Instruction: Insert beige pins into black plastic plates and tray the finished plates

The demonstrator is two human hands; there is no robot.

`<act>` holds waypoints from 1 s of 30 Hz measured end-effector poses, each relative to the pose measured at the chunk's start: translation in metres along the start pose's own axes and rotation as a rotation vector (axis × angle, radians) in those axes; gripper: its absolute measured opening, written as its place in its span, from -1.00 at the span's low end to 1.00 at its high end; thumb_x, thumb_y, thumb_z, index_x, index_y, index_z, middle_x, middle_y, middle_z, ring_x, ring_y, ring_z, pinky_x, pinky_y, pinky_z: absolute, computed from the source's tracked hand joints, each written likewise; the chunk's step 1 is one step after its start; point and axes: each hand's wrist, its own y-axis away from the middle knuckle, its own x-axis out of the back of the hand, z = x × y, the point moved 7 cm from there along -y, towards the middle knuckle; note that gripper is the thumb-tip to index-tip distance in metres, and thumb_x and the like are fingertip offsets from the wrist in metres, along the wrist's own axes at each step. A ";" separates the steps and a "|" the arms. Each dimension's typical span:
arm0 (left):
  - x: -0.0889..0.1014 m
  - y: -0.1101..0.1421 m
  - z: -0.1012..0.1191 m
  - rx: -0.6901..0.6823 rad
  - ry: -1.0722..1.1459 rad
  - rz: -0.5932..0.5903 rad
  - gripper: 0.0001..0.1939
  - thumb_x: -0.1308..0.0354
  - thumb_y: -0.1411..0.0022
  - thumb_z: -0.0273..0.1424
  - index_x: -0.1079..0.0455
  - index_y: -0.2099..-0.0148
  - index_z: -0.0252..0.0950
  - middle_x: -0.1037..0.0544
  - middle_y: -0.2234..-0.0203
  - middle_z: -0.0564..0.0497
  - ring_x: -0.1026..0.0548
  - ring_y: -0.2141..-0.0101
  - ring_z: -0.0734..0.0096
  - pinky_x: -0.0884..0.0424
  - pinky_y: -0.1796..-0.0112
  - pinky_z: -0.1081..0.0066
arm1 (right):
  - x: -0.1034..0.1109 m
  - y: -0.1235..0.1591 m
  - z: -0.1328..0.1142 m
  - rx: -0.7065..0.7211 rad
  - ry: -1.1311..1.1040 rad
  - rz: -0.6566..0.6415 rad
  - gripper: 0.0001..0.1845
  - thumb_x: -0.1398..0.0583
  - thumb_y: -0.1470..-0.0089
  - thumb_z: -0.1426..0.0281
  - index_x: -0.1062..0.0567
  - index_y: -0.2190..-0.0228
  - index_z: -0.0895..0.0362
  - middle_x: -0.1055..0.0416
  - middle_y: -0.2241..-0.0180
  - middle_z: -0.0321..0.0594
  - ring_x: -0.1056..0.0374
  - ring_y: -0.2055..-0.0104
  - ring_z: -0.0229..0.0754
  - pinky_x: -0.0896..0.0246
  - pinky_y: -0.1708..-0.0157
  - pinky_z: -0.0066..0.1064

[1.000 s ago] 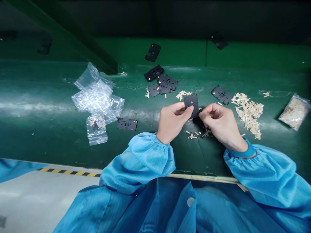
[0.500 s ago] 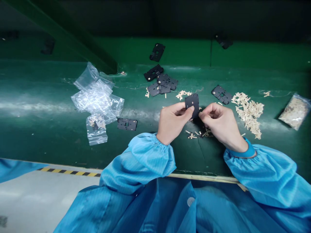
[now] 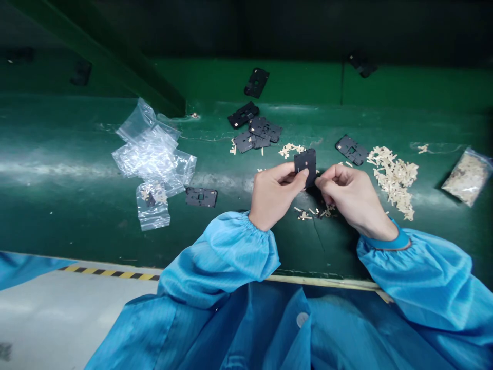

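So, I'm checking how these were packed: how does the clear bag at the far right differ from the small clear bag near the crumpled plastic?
The far-right clear bag is packed with pale strips; the small clear bag holds only a few, plus a dark piece. The far-right bag looks mostly pale, the small bag mostly see-through. The far-right bag lies apart, past the strip pile; the small bag meets the crumpled plastic. Both are clear plastic on the green surface.

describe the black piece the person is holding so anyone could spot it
On the green workbench, find the left hand and right hand in blue sleeves. Between them is a small black plate with cut-outs, held up while the similar plates lie flat.
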 end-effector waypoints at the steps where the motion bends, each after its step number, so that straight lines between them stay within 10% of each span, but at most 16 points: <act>1: 0.000 0.000 0.000 -0.001 0.001 0.001 -0.77 -0.27 -0.24 -0.24 -0.64 0.24 -0.30 -0.64 0.44 0.06 -0.55 0.41 0.41 -0.50 0.35 0.46 | 0.000 0.000 0.000 0.001 -0.001 0.001 -0.79 -0.31 -0.05 0.35 -0.43 0.54 0.11 -0.32 0.68 -0.36 -0.14 0.65 -0.35 0.02 0.64 -0.46; 15: -0.001 -0.001 -0.001 0.083 0.114 -0.017 -0.80 -0.31 -0.19 -0.26 -0.64 0.25 -0.29 -0.66 0.41 0.06 -0.59 0.41 0.40 -0.56 0.33 0.43 | 0.001 0.000 -0.005 0.186 0.011 0.011 -0.80 -0.35 -0.01 0.35 -0.43 0.51 0.11 -0.40 0.56 -0.34 -0.21 0.56 -0.33 -0.07 0.57 -0.45; 30: -0.006 -0.001 -0.006 0.110 0.089 -0.079 -0.80 -0.33 -0.18 -0.25 -0.64 0.28 -0.30 -0.64 0.44 0.05 -0.58 0.41 0.39 -0.55 0.31 0.40 | 0.005 -0.004 0.000 0.099 0.024 -0.162 -0.47 -0.38 -0.04 -0.08 -0.42 0.52 0.11 -0.30 0.68 -0.39 -0.13 0.69 -0.37 0.04 0.70 -0.48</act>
